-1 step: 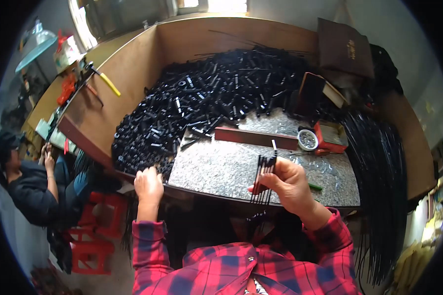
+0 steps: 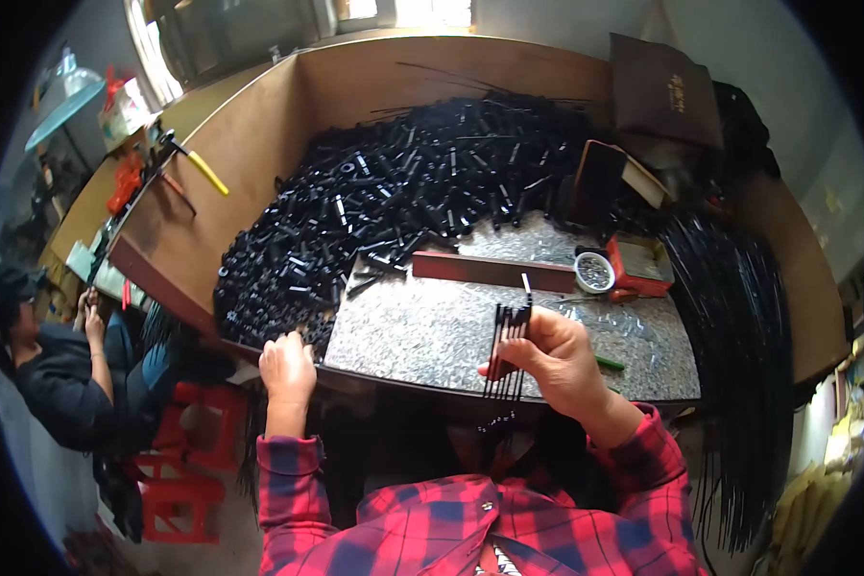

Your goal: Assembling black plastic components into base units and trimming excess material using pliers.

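Note:
My right hand (image 2: 564, 365) is raised over the front edge of a speckled grey board (image 2: 394, 331). Pinched between its thumb and fingers is a fan of several thin black rods (image 2: 500, 355), pointing downward; a pale, bright tip sticks up above the hand. My left hand (image 2: 288, 372) rests at the table's front edge, left of the board, with curled fingers at the near end of a heap of small black parts (image 2: 278, 298). Whatever those fingers hold is hidden. Larger black tube-like pieces (image 2: 403, 182) spread across the heap behind.
On the board lie a dark red bar (image 2: 490, 272), a white cup of tiny parts (image 2: 578, 273), a red box (image 2: 641, 283) and a green stick (image 2: 609, 364). Long black rods (image 2: 725, 307) hang over the right edge. A person (image 2: 62, 384) sits at left near red stools (image 2: 178, 504).
The whole view has shifted slightly to the left. Both hands keep their places and their grips on the table side, with no visible change in what they hold.

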Available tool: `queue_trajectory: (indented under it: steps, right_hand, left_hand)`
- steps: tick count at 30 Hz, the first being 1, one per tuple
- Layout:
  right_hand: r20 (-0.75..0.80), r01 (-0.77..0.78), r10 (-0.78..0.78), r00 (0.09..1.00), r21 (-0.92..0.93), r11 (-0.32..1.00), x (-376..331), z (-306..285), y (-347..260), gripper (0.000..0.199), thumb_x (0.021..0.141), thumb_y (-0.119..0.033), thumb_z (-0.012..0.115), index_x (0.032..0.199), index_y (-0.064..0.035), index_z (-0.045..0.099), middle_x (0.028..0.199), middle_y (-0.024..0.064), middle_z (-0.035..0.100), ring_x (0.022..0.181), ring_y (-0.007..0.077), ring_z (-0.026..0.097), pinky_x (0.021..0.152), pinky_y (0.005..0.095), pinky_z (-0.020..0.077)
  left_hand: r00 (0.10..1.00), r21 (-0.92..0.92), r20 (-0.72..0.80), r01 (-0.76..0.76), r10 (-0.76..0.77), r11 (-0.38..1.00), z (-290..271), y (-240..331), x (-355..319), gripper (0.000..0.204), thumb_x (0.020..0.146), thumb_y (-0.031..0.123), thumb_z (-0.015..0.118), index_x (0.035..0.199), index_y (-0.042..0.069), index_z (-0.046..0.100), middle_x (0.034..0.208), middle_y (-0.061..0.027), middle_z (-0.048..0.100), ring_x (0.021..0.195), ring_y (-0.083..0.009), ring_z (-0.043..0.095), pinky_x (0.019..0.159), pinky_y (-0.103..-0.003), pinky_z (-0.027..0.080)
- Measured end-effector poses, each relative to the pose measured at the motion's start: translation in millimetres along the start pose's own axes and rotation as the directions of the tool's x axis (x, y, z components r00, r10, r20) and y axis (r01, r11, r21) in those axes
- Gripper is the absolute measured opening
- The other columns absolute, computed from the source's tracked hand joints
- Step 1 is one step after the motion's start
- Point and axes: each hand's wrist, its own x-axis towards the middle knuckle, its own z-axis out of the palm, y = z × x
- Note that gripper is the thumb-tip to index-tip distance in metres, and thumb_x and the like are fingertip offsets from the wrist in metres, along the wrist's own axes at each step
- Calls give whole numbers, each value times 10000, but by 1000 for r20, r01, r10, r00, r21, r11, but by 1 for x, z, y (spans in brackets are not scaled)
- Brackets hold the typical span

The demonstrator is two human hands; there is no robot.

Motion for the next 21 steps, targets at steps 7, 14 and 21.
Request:
queue_trajectory:
  steps: [7, 14, 21]
  right_hand:
    - [14, -30, 30, 999, 38, 999, -2, -8, -2, 105, 921, -83, 585, 927, 15, 547, 834, 81, 625, 778, 191, 673, 724, 303, 560]
    - [89, -37, 28, 996, 105, 994, 1, -2, 2, 123, 910, -53, 590, 967, 20, 509, 858, 104, 628, 792, 216, 673, 745, 330, 562]
    - [125, -64, 51, 991, 102, 993, -2, 0, 0, 153, 917, -50, 578, 1028, 34, 514, 879, 102, 632, 816, 208, 667, 767, 334, 554]
  left_hand:
    - [962, -587, -264, -222, 74, 779, -48, 51, 5, 151, 851, 23, 610, 996, -18, 610, 911, -120, 600, 777, -247, 598, 707, -327, 487]
    - [945, -918, -88, 46, 316, -393, -119, 149, 4, 177, 894, -39, 557, 1063, -43, 612, 1054, -75, 587, 918, -136, 595, 806, -279, 518]
    - [900, -819, -101, 167, 425, -549, -123, 167, 0, 201, 879, -73, 545, 1061, -30, 620, 1113, -124, 604, 940, -182, 629, 818, -291, 522]
